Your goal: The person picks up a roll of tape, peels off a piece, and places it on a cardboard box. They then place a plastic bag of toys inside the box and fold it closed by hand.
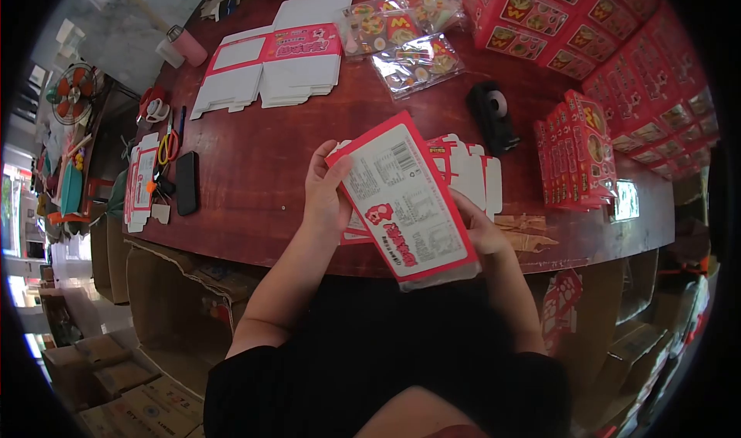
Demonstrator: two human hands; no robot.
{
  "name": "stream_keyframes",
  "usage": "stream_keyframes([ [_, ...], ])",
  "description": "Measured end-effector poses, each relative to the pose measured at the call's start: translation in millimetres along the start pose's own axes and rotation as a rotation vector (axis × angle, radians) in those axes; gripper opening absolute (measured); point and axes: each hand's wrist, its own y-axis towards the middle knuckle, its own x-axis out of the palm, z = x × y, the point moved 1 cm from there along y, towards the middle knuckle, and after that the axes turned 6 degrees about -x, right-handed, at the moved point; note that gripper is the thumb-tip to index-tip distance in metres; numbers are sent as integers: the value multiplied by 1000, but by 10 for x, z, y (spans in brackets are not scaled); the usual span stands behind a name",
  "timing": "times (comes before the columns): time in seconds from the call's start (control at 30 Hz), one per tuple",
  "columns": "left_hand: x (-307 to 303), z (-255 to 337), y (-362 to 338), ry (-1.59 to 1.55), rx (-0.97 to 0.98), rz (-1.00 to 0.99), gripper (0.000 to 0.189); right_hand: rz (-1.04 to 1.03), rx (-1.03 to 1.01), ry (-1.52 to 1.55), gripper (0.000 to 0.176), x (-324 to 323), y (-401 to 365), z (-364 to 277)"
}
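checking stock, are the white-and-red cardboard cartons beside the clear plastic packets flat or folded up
Flat: the cartons lie in low stacks, like layered sheets.

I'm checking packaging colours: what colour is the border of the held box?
The held box is bordered in red, best seen in the head view.

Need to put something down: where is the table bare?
Widest is the table between the black phone and left hand, nearer than the flattened cartons. A narrow strip separates the tape dispenser from the stacked red boxes. Left edge by the yellow scissors and far right are crowded.
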Motion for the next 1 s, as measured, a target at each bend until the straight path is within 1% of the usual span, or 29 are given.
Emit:
stream_keyframes([
  [0.07, 28, -5, -19, -56, 25, 48, 43, 121, 92, -293, 73, -352, -160, 345],
  [0.13, 36, 5, 16, -162, 17, 61, 44, 152, 143, -365, 75, -338, -122, 466],
  [0.23, 83, -138, -9, -16, -39, -20, 38, 164, -152, -710, 68, -3, -212, 421],
  [0.27, 168, -228, -82, 11, -31, -65, 40, 308, -202, -529, 65, -24, -181, 426],
  [0.33, 188, -382, -267, 406, -249, -3, 48, 567, -376, -162, 58, 60, -59, 316],
  [0.37, 165, -372, -284, 582, -280, -132, 68, 718, -455, 341, 56, 134, 23, 98],
  [0.4, 89, -349, -244, 749, -106, -121, 71, 679, -403, 319, 55, 74, 28, -87],
  [0.47, -79, -292, -123, 1069, 252, -99, 77, 650, -197, 97, 56, -77, -42, -255],
  [0.5, -74, -197, -69, 1123, 285, -197, 81, 507, -102, 94, 57, -233, -58, -247],
  [0.57, 115, -136, -64, 799, -221, -529, 76, 272, 102, -40, 59, -216, -16, -274],
  [0.6, 41, -237, -51, 863, -410, -530, 67, 228, 154, -55, 60, -109, 34, -271],
  [0.67, 140, -320, -112, 1099, -304, -343, 60, 330, 164, -77, 63, -4, 128, -164],
  [0.7, 177, -361, -149, 1214, -249, -247, 57, 395, 56, -97, 75, -32, 185, -75],
  [0.73, 146, -425, -162, 1192, -87, -209, 55, 485, -132, -183, 78, 64, 250, -62],
  [0.77, 52, -510, -161, 1164, -75, -202, 56, 576, -319, -270, 82, 146, 290, -51],
  [0.8, 2, -570, -167, 1136, -65, -196, 57, 607, -327, -472, 77, 148, 290, -42],
  [0.83, -41, -619, -177, 1109, -56, -190, 59, 605, -336, -428, 69, 147, 277, -11],
  [0.87, -72, -647, -182, 1034, 3, -212, 59, 602, -347, -384, 61, 137, 265, 32],
  [0.9, 23, -588, -203, 960, 62, -231, 58, 599, -357, -339, 53, 119, 257, 77],
  [1.0, 92, -483, -161, 917, 78, -327, 49, 524, -226, -334, 31, -72, 232, 183],
])
